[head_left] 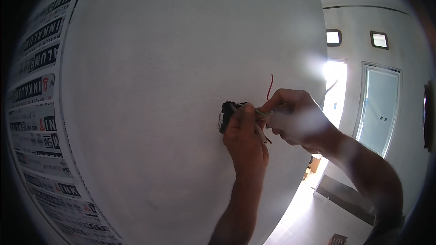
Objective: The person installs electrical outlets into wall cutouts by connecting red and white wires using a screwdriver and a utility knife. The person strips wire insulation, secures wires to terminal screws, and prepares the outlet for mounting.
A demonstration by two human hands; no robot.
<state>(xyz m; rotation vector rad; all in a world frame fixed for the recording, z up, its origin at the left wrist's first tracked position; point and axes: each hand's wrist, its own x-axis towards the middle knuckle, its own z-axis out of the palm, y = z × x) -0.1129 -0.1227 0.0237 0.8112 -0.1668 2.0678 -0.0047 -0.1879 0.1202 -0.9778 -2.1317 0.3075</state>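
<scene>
Pale wall [150,109] surrounded the black recessed box [226,111]; wires [263,112] stood just right of it. Left hand [243,131] pinched them; right hand [295,113], fingertips partly hidden, apparently clamped a green one. Firm left support, without kinking, was judged advisable.

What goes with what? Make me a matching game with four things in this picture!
Things:
1. tall red wire
2. dark hole
3. left hand
4. small windows

Clues:
A. between the dark hole and the right hand
B. bright with dark edges, high on the picture's right side
C. pointing up above the right hand
D. in the near wall, with a ragged edge

Right pairs: 1-C, 2-D, 3-A, 4-B
</scene>
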